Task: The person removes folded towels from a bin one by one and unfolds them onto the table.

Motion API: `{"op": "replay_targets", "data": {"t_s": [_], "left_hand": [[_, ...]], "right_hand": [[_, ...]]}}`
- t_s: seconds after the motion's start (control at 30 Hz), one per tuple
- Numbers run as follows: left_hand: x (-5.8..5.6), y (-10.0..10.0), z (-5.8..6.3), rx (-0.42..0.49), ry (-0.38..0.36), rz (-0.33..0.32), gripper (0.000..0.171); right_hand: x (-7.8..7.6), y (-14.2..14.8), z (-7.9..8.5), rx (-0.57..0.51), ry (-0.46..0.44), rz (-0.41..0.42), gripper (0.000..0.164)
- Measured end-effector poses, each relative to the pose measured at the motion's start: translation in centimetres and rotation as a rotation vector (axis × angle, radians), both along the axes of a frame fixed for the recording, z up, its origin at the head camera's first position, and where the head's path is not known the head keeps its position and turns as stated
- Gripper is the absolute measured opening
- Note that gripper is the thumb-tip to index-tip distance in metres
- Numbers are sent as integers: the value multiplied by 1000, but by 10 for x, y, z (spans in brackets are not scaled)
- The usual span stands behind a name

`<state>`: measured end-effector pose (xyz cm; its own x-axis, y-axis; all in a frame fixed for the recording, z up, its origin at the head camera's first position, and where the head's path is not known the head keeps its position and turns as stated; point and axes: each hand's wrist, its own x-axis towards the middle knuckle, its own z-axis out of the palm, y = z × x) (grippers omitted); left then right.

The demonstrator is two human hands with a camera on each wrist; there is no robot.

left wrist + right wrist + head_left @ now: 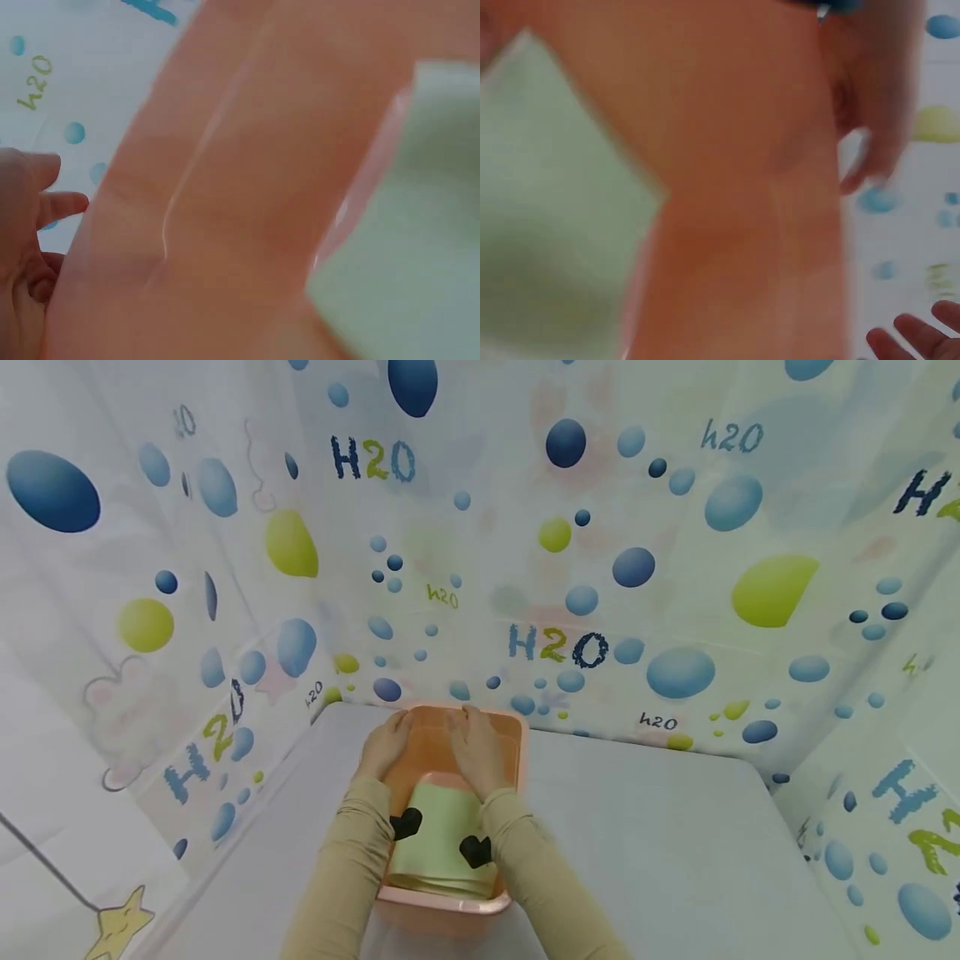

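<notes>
We log both hands loose, fingers grasping nothing: left hand (386, 745) beside the orange basin's (442, 904) far rim, right hand (477, 750) above it. Folded green sheet (438, 852) inside, below our wrists.

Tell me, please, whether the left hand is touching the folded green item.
Apart: the left wrist view shows a wide strip of the orange basin between the left hand and the folded green item.

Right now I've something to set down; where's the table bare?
Table: broad bare patch between right sleeve and curtain, narrower one between left sleeve and curtain. Crowded: orange basin, green sheet inside, left hand and right hand at it.
</notes>
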<state>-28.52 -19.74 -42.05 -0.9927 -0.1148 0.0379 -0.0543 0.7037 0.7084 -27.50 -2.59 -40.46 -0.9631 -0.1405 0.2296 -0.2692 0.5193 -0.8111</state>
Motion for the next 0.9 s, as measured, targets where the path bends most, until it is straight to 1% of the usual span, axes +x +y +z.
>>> {"op": "replay_targets", "data": {"t_s": [0.1, 0.17, 0.23, 0.33, 0.5, 0.6, 0.77, 0.9], "left_hand": [[-6, 5, 0, 9, -39, -10, 57], [-10, 8, 3, -11, -36, -4, 58], [-14, 8, 6, -22, -28, 13, 58], [-16, 5, 10, -29, -32, 22, 58], [-18, 1, 10, -29, -43, 15, 59], [-17, 1, 8, -27, -51, 19, 59], [-11, 1, 5, -16, -79, 21, 58], [-10, 3, 2, -15, -99, 9, 56]], "right_hand": [[-7, 2, -14, 26, -13, -24, 64], [-11, 2, -17, 17, -12, -29, 63], [-15, 1, -19, 28, 1, -18, 66], [-18, -3, -20, 53, -28, 8, 69], [-21, -9, -26, 148, -38, 58, 62], [-22, -11, -30, 214, -37, 75, 60], [-21, -14, -39, 316, -60, 70, 64], [-22, -14, -41, 430, -37, 75, 65]]}}
